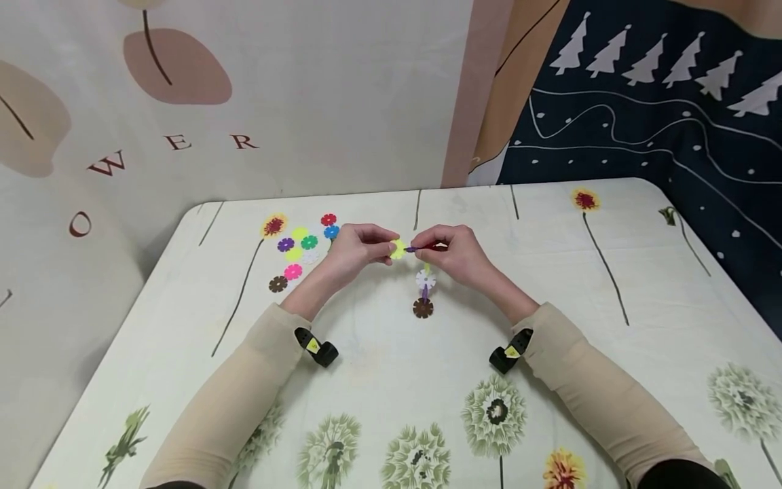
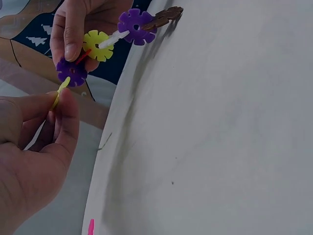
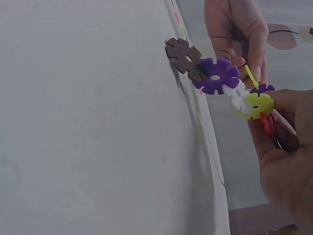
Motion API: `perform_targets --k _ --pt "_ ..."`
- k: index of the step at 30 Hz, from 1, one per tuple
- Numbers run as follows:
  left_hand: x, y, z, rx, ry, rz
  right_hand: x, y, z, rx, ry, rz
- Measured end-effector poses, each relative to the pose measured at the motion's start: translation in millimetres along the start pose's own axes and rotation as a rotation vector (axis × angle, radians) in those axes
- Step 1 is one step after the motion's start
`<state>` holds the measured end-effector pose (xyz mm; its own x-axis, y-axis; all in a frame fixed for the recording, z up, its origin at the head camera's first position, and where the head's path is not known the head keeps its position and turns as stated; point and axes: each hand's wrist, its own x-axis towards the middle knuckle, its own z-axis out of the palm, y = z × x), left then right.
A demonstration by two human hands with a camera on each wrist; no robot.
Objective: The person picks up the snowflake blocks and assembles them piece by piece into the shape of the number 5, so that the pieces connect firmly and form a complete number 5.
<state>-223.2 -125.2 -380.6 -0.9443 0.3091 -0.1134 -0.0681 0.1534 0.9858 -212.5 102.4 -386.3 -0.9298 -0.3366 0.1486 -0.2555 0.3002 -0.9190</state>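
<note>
My left hand [image 1: 360, 250] pinches a yellow notched plastic disc [image 1: 398, 249] between thumb and fingertips. Opposite it, my right hand [image 1: 451, 252] grips the upper end of a chain of interlocked discs, with its fingers around a red disc [image 3: 268, 125] and a purple disc [image 2: 65, 73]. From there the chain runs through another yellow disc [image 2: 105, 53], a white disc [image 1: 425, 279] and a second purple disc [image 2: 132, 27] to a brown disc [image 1: 423, 308] at its free end. The left hand's yellow disc meets the edge of the upper purple disc in the left wrist view.
Loose discs lie left of the left hand, among them a red one [image 1: 328, 219], a green one [image 1: 309, 242], a pink one [image 1: 293, 272] and a brown one [image 1: 277, 284]. A flower-printed cloth covers the table [image 1: 366, 367]. Printed fabric [image 1: 342, 102] hangs behind.
</note>
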Motion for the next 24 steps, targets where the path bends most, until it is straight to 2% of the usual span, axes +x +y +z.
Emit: perform_targets --k 13,20,24 --pt "0.8 -0.1 2.7 -0.039 0.011 -0.002 0.6 -0.2 1.8 0.016 0.016 -0.035" --pt "-0.4 -2.5 0.6 -0.020 0.008 0.012 0.4 0.0 3.8 0.036 -0.004 0.013" --pt "-1.6 -2.8 -1.3 -0.015 0.008 0.019 -2.1 -0.7 5.7 0.028 -0.018 0.014"
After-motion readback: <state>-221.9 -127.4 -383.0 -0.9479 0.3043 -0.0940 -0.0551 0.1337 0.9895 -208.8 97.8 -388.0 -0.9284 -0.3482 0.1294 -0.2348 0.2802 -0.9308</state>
